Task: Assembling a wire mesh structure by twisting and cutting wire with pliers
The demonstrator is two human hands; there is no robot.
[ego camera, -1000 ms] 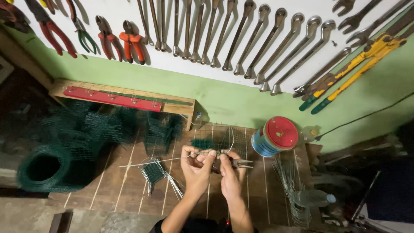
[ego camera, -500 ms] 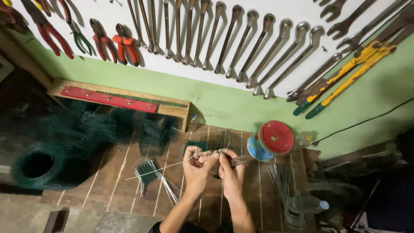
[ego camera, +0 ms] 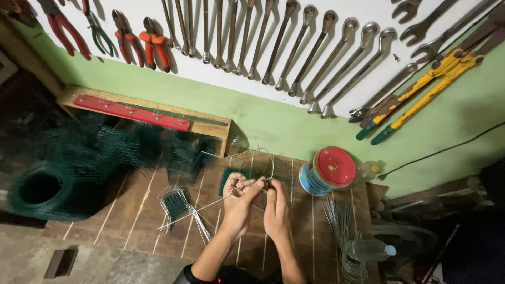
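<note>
Wire [ego camera: 210,206], thin and silvery, runs across the middle of my wooden table [ego camera: 131,221], and I hold it between both hands just above the planks. My left hand [ego camera: 241,202] has its fingers [ego camera: 256,183] pinched closed on the wire, which trails out leftward and down toward a small folded piece of green mesh [ego camera: 174,203] with loose wire ends beside it. My right hand [ego camera: 275,207] sits close against the left, fingers curled tight around the same wire where it meets a bent wire loop [ego camera: 263,158] rising toward the wall. Bare planks lie open on the left part of the table near its front edge. Rolls and folded stacks of dark green mesh [ego camera: 63,173] crowd the far left. A blue tin with a red lid [ego camera: 328,171] stands just right of my hands, and a bundle of straight wires [ego camera: 339,221] and a clear plastic bottle [ego camera: 368,249] fill the right edge. Spanners [ego camera: 294,47] and pliers [ego camera: 152,42] hang on the wall above.
</note>
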